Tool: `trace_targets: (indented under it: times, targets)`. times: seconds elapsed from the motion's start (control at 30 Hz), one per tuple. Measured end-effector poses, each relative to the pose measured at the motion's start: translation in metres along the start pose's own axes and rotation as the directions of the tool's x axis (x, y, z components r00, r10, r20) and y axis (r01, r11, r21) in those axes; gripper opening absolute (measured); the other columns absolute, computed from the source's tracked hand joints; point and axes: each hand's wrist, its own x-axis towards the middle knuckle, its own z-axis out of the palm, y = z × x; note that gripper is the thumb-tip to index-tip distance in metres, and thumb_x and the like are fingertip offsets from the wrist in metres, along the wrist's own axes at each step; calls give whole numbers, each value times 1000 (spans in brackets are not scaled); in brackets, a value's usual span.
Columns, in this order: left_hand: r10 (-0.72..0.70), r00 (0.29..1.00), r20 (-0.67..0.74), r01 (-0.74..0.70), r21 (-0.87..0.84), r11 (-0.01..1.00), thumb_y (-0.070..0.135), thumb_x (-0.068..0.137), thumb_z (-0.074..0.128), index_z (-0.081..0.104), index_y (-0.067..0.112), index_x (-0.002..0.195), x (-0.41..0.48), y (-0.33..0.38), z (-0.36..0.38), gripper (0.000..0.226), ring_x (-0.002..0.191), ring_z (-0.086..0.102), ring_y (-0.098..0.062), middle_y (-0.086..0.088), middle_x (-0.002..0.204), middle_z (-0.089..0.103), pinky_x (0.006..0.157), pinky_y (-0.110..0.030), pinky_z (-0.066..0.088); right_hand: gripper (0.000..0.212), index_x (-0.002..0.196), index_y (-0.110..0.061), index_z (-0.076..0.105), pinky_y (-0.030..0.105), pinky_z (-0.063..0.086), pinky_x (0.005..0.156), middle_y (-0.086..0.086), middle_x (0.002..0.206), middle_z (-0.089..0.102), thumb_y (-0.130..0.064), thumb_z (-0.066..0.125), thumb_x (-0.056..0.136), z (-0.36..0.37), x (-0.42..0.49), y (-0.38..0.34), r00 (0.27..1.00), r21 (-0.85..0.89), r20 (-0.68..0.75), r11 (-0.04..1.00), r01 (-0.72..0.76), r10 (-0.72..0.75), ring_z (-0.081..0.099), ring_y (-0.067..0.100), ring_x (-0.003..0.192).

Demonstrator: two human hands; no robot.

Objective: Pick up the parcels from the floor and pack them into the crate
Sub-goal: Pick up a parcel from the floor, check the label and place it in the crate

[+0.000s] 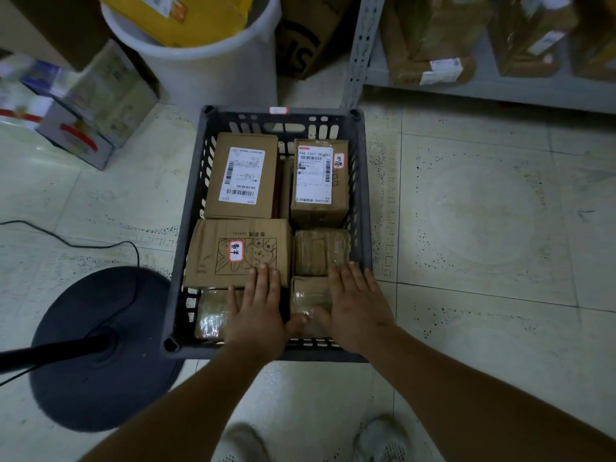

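Note:
A dark grey slotted crate [365,201] stands on the tiled floor, filled with several brown cardboard parcels. Two labelled parcels [241,176] [320,181] lie at the far end. A box with a cartoon print [233,251] sits in the middle left, a taped parcel [320,251] beside it. Two more taped parcels lie at the near end: one at the left [211,313], one at the right [308,295]. My left hand [258,311] lies flat over the near left parcel and the printed box. My right hand [356,308] lies flat over the near right parcel. Both have fingers spread.
A round dark fan base [100,348] with its pole and a black cable [83,243] sits left of the crate. A white bucket [206,65] and boxes [93,105] stand behind. A metal shelf [466,85] with parcels is at the back right. My shoes [380,438] are near the bottom edge.

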Motion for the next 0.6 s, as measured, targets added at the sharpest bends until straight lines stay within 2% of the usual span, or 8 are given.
trace_targets:
  times: [0.1,0.2,0.3,0.33,0.4,0.47,0.5,0.6]
  targets:
    - [8,1000,-8,-8,16,1000,74,83,26,-25,18,143,-3,-1,6,97,140,-28,-19,-1,148,-34,117,-53,-4,82,152,-10,-13,36,-19,111,12,161,-11,-63,10,93,14,0,-10,999,15,-37,999,37,-36,-11,24,149]
    - [5,1000,-15,-4,36,999,75,81,30,-32,17,136,0,-4,10,101,135,-34,-19,0,144,-38,117,-54,-6,95,153,-8,-2,39,-16,110,16,161,2,-66,-6,78,32,2,-11,994,25,-107,999,33,-30,0,28,149]
    - [-7,1000,-20,8,44,999,76,80,28,-34,17,134,4,1,14,101,133,-36,-18,1,144,-40,116,-55,-6,90,152,-6,18,42,-2,113,19,157,21,-63,6,83,40,9,-9,994,1,-110,1000,4,-4,19,30,147]
    - [-12,1000,-21,13,45,999,78,79,24,-34,17,133,5,2,15,101,132,-36,-19,0,143,-40,116,-55,-6,87,151,-5,20,42,-1,113,19,157,22,-62,10,86,39,11,-9,992,10,-125,1000,-6,7,20,30,146]
    - [-11,1000,-22,13,54,998,84,69,4,-36,17,133,5,2,16,101,132,-37,-19,0,143,-41,115,-56,-6,83,153,-6,3,38,-10,113,18,161,4,-61,14,91,38,12,-7,993,17,-120,1000,7,-5,4,29,149]
    - [7,1000,-24,-5,66,998,86,53,-20,-36,18,134,3,0,16,107,133,-36,-20,-1,144,-40,114,-56,-6,85,152,-8,-10,36,-17,112,15,161,-10,-63,8,90,35,10,-5,997,3,-78,1000,15,-15,-9,27,149]
    - [13,1000,-26,-12,68,998,84,49,-27,-34,19,135,2,-2,15,107,134,-35,-20,-1,145,-39,114,-56,-6,88,152,-8,-8,36,-15,113,15,161,-7,-65,2,86,33,9,-5,996,3,-85,1000,10,-9,-6,27,149]
    - [36,999,-34,-34,61,998,80,49,-33,-25,22,143,3,-7,8,111,136,-31,-18,-1,153,-28,114,-54,-8,85,146,-3,35,47,19,113,19,151,37,-61,16,87,31,6,-5,994,-6,-106,999,-32,31,36,31,140]
